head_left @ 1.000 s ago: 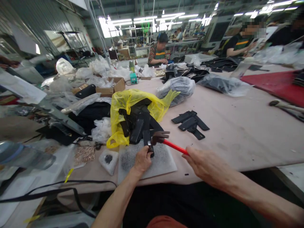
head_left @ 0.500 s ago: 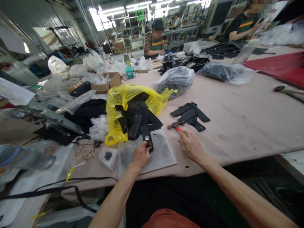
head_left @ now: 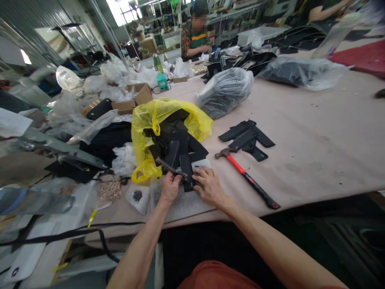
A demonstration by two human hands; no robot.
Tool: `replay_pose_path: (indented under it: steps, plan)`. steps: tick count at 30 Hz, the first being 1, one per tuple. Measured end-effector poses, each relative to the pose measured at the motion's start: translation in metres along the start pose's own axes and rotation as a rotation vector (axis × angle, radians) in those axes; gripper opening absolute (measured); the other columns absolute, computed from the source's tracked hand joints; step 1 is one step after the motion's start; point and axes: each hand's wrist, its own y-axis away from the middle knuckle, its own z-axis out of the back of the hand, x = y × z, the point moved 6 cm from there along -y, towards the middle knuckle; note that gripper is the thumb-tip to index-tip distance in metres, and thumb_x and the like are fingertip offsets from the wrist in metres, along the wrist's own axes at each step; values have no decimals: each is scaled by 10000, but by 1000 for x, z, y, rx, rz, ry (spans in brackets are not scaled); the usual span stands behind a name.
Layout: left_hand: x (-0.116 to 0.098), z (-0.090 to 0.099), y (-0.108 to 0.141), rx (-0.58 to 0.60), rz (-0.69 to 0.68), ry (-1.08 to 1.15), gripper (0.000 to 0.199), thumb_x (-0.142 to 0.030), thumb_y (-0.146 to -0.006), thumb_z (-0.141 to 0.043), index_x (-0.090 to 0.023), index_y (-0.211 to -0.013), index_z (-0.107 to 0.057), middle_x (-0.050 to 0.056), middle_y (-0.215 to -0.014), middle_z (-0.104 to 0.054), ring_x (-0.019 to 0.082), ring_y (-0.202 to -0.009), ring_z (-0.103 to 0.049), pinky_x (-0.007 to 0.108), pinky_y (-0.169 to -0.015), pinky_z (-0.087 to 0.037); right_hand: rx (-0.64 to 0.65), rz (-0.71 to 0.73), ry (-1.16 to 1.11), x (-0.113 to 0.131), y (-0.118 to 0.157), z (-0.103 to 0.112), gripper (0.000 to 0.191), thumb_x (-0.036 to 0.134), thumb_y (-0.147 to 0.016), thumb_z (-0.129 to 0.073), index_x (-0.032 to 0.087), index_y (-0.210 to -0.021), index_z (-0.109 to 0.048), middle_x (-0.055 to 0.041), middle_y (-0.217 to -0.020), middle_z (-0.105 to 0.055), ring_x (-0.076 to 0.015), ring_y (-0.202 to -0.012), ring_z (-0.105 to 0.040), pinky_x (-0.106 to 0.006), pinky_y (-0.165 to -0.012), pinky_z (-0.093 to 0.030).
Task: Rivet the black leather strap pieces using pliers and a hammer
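Where the hands are set: one black strip [head_left: 185, 163] is laid lengthwise on the pale speckled board [head_left: 180, 205], its far end run in among the dark pieces [head_left: 173, 152] at the bag's mouth.
Strip's look: dark, narrow, straight-sided, squared at the near end.
Left hand [head_left: 171, 188]: closed around one slim grey metal tool [head_left: 167, 165], held aslant with its near end over the strip; whether the two touch cannot be told.
Right hand [head_left: 209, 186]: palm down, fingers loosely spread and bent, tips placed at the strip's right edge.
Counts: one hammer [head_left: 236, 163], one yellow bag [head_left: 168, 106], one white block [head_left: 138, 197] with a dark round patch; at least four black pieces [head_left: 247, 138] are stacked, those in the bag too overlapped for counting.
Edges: the board is set near the table's [head_left: 303, 160] front edge; the hammer's head is rested just beside the stack.
Room: leftward, the board is hemmed by block and bag; right of the hammer, a broad stretch of bare tabletop is seen.
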Motion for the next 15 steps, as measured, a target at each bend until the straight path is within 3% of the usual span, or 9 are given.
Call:
replay_pose_path:
  steps: [4,9,15]
  plan:
    - [-1,12,1,-17,-33,-94,191,-276,-840,-585,-166,-949,-696,63,-940,-740,221,-899,-694,356,-850,-555,1,1,-17,1,1,2,371,206,-807,-654,232,-1177,-659,-64,-1344,-580,-290,-1251,-438,-493,-1075,-280]
    - [-1,7,11,-15,-104,-157,191,-244,-840,-548,-185,-922,-710,60,-954,-737,221,-929,-691,359,-869,-560,4,-39,-43,-1,-5,2,372,222,-777,-670,213,-1147,-634,-74,-1298,-605,-278,-1192,-479,-459,-1045,-304]
    - [4,9,8,-41,-110,-186,208,-255,-834,-552,-179,-934,-718,73,-945,-744,239,-927,-698,376,-870,-556,-94,-262,6,-7,-55,-7,492,359,-771,-683,156,-1211,-601,-147,-1167,-651,-337,-1158,-497,-517,-1059,-252]
